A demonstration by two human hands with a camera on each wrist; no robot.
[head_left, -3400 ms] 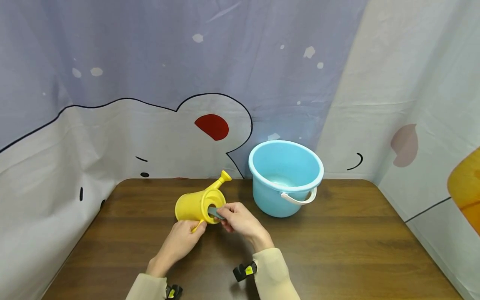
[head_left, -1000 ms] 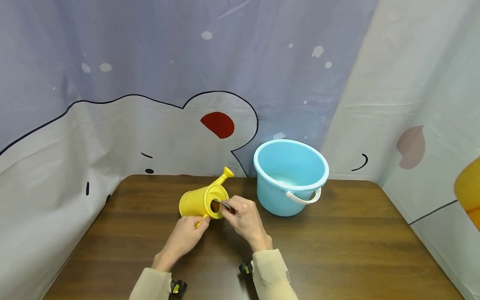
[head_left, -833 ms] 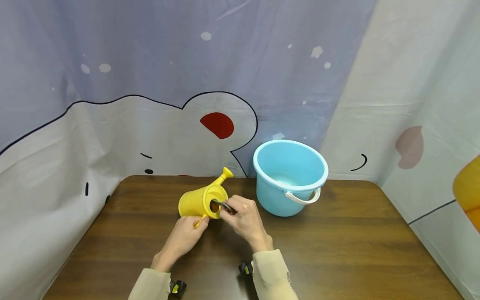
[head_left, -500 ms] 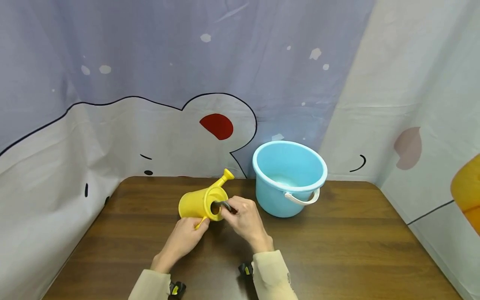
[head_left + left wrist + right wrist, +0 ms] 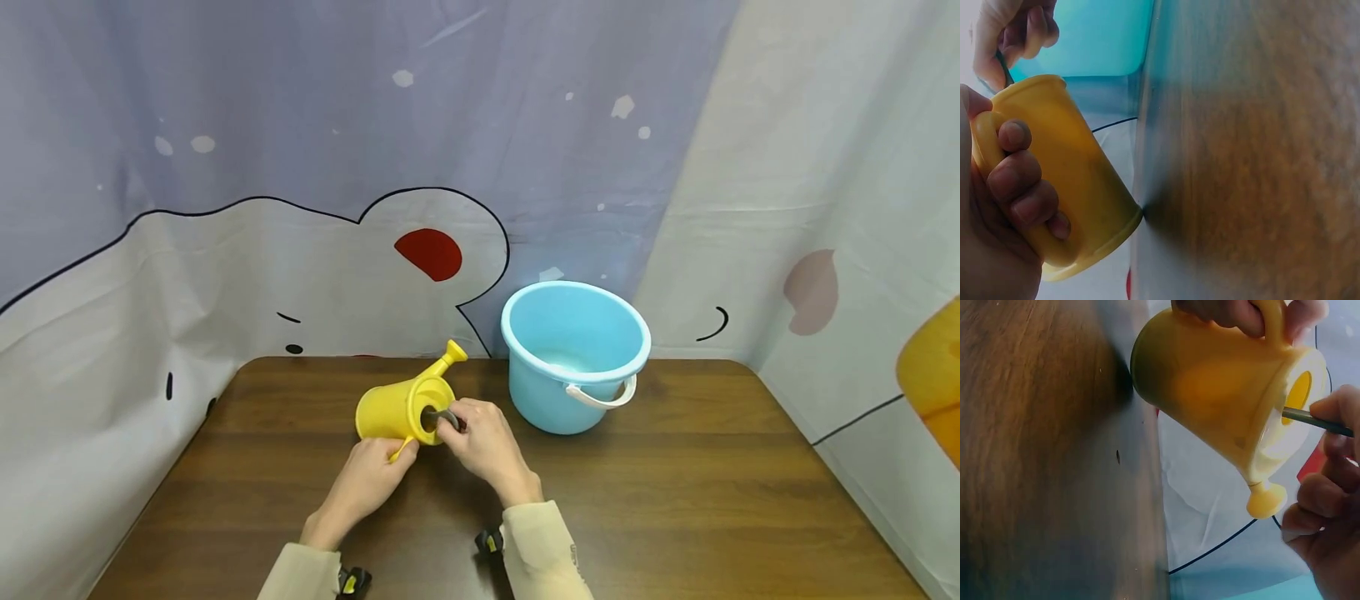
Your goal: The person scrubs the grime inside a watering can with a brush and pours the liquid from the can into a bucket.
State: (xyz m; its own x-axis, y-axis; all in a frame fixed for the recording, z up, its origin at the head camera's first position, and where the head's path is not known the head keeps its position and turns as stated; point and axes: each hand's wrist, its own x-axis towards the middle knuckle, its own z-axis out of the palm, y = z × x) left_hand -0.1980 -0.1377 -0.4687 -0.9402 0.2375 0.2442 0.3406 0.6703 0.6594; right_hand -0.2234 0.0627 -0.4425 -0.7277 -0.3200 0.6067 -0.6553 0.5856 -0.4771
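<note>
Sleeves, pair: cream fabric, left (image 5: 298,575) and right (image 5: 543,550), both cut off by the bottom edge; a small black device at each cuff.

Left hand (image 5: 366,475), lower centre: fingers curled round the can's loop handle.

Right hand (image 5: 489,446), centre: thumb and fingers closed in a pinch on a slim, smooth grey implement (image 5: 453,417).

Watering can (image 5: 384,412), centre left of the frame: smooth yellow, tapered cylinder, tilted, flared spout toward upper right; the implement's far end is hidden inside its round opening. Contents cannot be made out.

Table (image 5: 712,500): brown wood grain, rounded far corners.

Bucket (image 5: 553,408), right of centre: light blue, round, thick-rimmed, upright; white handle (image 5: 600,403) hanging at front.

Backdrop (image 5: 300,125): creased cloth, lavender and white, black outlines, red patch; orange shape cropped at right edge.
</note>
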